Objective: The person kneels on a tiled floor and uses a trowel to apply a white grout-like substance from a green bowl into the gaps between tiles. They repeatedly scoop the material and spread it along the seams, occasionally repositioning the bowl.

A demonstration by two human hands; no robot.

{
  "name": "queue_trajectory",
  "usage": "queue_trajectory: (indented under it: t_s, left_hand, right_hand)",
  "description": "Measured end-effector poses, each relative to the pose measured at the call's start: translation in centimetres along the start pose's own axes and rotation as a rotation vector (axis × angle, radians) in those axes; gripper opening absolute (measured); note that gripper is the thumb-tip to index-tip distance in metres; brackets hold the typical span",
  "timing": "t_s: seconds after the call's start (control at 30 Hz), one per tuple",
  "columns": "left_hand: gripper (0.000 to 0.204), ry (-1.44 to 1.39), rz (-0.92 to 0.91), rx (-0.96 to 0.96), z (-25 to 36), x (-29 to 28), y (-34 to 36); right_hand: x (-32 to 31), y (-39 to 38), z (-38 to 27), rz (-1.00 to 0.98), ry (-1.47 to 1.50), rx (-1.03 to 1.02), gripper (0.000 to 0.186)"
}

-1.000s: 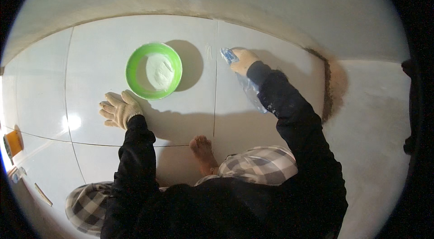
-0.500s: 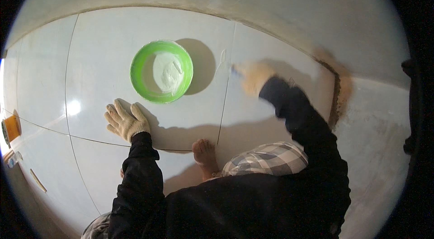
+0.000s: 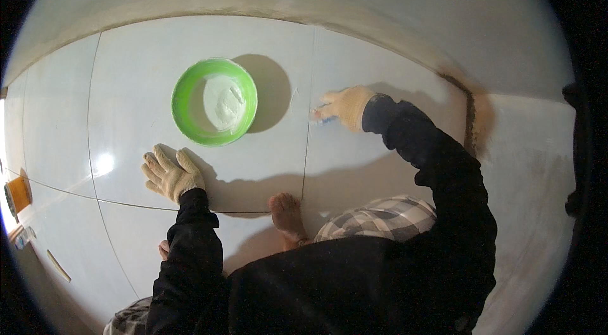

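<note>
My left hand [image 3: 171, 173], in a cream knit glove, lies spread on the white tiled floor [image 3: 145, 50], below and left of a green bowl [image 3: 193, 126] that holds white paste. My right hand [image 3: 348, 107], gloved alike, is closed on a crumpled blue and clear plastic piece [image 3: 322, 117], pressed to the floor on the seam between two tiles right of the bowl. A faint white streak [image 3: 294, 95] lies on the tile between bowl and hand.
A curved-looking wall edge [image 3: 247, 12] runs along the top, with a brown-stained corner [image 3: 472, 120] at right. At far left are an orange and dark object [image 3: 18, 194], small items and a thin strip [image 3: 58, 266]. My bare foot [image 3: 285, 218] rests below the bowl.
My right hand has moved down and swept across the seam with the plastic piece. The white streak beside it looks fainter than half a second ago. My left hand stays spread on the floor.
</note>
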State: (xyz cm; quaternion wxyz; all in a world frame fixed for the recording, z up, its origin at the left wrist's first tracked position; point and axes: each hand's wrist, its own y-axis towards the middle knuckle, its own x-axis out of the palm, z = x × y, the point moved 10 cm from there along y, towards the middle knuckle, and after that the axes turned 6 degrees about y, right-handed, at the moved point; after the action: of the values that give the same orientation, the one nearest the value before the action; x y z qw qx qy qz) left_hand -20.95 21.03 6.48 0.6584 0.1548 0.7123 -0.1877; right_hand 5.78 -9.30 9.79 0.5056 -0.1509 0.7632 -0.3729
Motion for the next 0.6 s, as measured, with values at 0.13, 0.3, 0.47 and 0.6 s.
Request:
queue_trajectory:
  t_s: [0.13,0.3,0.47,0.6]
  left_hand:
    - [0.065,-0.018,-0.013,-0.01,0.1,-0.2,-0.2]
    - [0.064,-0.019,0.018,-0.005,0.3,-0.3,-0.1]
    - [0.065,-0.046,0.044,0.008,0.3,0.1,-0.1]
    - [0.066,-0.014,0.057,0.019,0.3,0.8,0.0]
  right_hand:
    - [-4.3,-0.2,7.2,0.138,0.26,0.329,0.053]
    - [-11.1,2.8,12.4,0.362,0.038,0.425,0.042]
    - [-9.4,4.3,8.9,0.602,0.082,0.483,0.031]
    - [0.3,2.9,3.0,0.253,0.304,0.686,0.039]
